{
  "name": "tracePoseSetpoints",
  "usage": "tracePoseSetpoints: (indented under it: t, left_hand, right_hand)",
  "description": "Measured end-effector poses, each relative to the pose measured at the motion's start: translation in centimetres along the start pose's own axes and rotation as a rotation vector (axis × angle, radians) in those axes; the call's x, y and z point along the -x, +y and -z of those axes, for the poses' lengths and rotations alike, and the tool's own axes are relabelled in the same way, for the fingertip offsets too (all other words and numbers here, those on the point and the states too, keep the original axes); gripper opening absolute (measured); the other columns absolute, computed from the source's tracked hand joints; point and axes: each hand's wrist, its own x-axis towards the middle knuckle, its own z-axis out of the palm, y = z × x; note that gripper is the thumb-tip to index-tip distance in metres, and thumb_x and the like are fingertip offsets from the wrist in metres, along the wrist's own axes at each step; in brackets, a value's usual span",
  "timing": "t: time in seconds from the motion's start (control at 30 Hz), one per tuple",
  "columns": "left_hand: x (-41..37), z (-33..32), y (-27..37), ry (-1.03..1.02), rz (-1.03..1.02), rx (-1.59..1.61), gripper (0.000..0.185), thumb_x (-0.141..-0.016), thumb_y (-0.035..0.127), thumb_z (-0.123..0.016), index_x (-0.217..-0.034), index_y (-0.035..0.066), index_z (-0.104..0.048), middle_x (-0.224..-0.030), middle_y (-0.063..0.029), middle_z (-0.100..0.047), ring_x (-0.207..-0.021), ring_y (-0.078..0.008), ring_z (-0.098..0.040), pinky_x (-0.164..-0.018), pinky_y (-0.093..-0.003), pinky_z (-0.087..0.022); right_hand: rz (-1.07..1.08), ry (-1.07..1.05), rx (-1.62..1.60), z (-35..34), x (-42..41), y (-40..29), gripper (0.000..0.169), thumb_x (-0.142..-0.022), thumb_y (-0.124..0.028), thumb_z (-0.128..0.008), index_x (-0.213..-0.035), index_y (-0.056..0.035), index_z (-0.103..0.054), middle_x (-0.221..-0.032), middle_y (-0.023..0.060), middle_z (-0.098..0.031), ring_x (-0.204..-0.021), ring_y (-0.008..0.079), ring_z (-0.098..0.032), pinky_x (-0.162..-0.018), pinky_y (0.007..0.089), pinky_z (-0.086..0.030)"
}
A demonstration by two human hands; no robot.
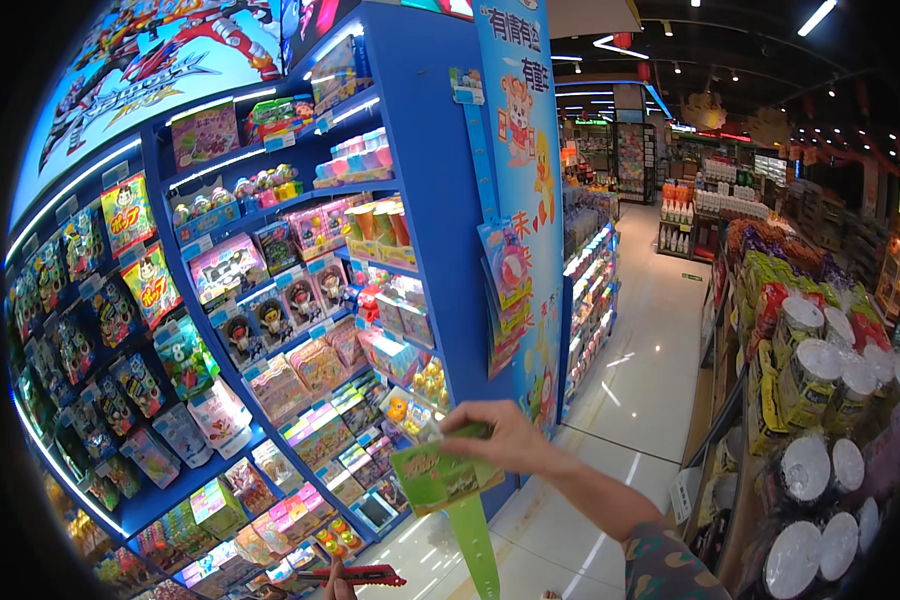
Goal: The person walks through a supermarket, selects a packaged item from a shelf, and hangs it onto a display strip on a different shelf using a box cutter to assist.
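My right hand, at the end of a camouflage sleeve, grips the top edge of a green printed packet or card. A long light-green plastic strip with small slots hangs down below it; whether the two are joined is hard to see. Low at the bottom edge, my left hand shows only in part and holds a red utility knife lying roughly level. The knife is to the left of the green strip and apart from it.
On the left stand blue lit shelves full of boxed toys and hanging candy bags. A blue strip of hanging packets is on the end panel. To the right is a shelf with plastic-wrapped packs. A tiled aisle runs between.
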Motion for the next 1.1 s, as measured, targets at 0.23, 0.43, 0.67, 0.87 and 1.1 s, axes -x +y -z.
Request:
tracePoseSetpoints:
  t: [0.23,0.43,0.67,0.87,1.1]
  left_hand:
    - [-1.5,-4.9,-4.2,0.076,0.096,0.036,0.039,-0.097,0.022,-0.041,-0.115,-0.011,-0.053,-0.084,-0.0196,-0.065,-0.073,-0.0254,-0.063,-0.072,-0.0358,-0.052]
    - [-6.4,-8.2,-5.4,0.094,0.101,-0.002,0.039,-0.096,0.022,-0.044,-0.119,-0.008,-0.053,-0.091,-0.0157,-0.065,-0.081,-0.0209,-0.062,-0.078,-0.0325,-0.049]
    - [-12.8,-9.2,-8.0,0.124,0.121,0.085,0.034,-0.093,0.021,-0.053,-0.118,-0.003,-0.057,-0.096,-0.0071,-0.063,-0.083,-0.0136,-0.058,-0.077,-0.0268,-0.047]
    - [-14.5,-9.3,-8.9,0.137,0.2,0.077,0.032,-0.092,0.023,-0.055,-0.112,-0.002,-0.059,-0.087,-0.0088,-0.064,-0.069,-0.015,-0.06,-0.06,-0.0267,-0.051]
    - [-13.6,-10.1,-10.0,0.214,0.06,-0.001,0.037,-0.095,0.027,-0.048,-0.11,-0.006,-0.058,-0.084,-0.0151,-0.065,-0.063,-0.0208,-0.062,-0.057,-0.0334,-0.054]
  right_hand:
    - [0.082,0.07,-0.079,14.2,-13.7,-2.6,0.022,-0.079,-0.019,-0.072,-0.093,-0.0038,-0.065,-0.085,0.0014,-0.065,-0.08,0.0069,-0.06,-0.071,0.0219,-0.047]
    - [0.219,0.112,0.017,19.0,-23.6,-4.9,0.025,-0.079,-0.023,-0.073,-0.094,-0.0038,-0.066,-0.086,0.0027,-0.066,-0.08,0.0076,-0.059,-0.072,0.0228,-0.047]
    - [0.31,0.145,0.189,22.4,-32.8,-7.1,0.029,-0.079,-0.028,-0.072,-0.096,-0.0049,-0.067,-0.09,0.0044,-0.067,-0.084,0.0106,-0.06,-0.076,0.0235,-0.045]
    - [0.344,0.157,0.163,24.3,-37.5,-4.7,0.033,-0.077,-0.025,-0.074,-0.098,-0.0012,-0.066,-0.092,0.0092,-0.067,-0.084,0.014,-0.062,-0.075,0.0259,-0.047]
    - [0.456,0.243,0.172,25.5,-40.1,-5.5,0.034,-0.077,-0.024,-0.074,-0.099,0.0001,-0.065,-0.092,0.0093,-0.067,-0.084,0.0147,-0.062,-0.075,0.0268,-0.048]
